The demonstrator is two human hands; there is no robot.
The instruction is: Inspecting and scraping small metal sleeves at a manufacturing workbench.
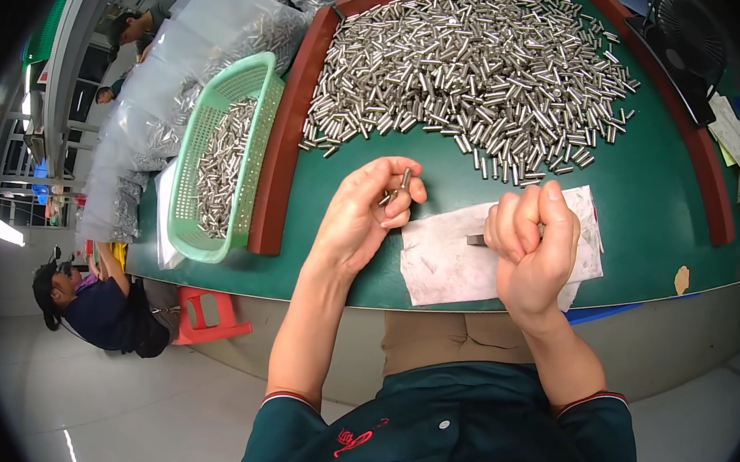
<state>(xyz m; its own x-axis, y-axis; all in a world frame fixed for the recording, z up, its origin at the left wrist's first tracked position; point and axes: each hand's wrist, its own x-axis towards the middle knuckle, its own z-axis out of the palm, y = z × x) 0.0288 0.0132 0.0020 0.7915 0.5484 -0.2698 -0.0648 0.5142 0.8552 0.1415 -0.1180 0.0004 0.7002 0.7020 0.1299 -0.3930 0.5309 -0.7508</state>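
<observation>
My left hand (368,205) has its fingers curled around a small metal pin (405,179), held upright at the fingertips; what else lies in the palm is partly hidden. Closed in a fist, my right hand (533,231) grips a dark grey bar-like piece (475,239), of which only a short end sticks out toward the left hand. Under the right hand lies a smudged white paper or cloth (441,267) on the green tabletop (345,272). Beyond both hands spreads a big heap of short shiny metal pins (469,74).
Reddish-brown rails (284,163) border the heap. To the left stands a green perforated basket (261,127) holding more pins, beside clear plastic bags (179,60) of pins. A black fan (685,34) is at the far right. Another person (108,306) sits by a red stool (211,318).
</observation>
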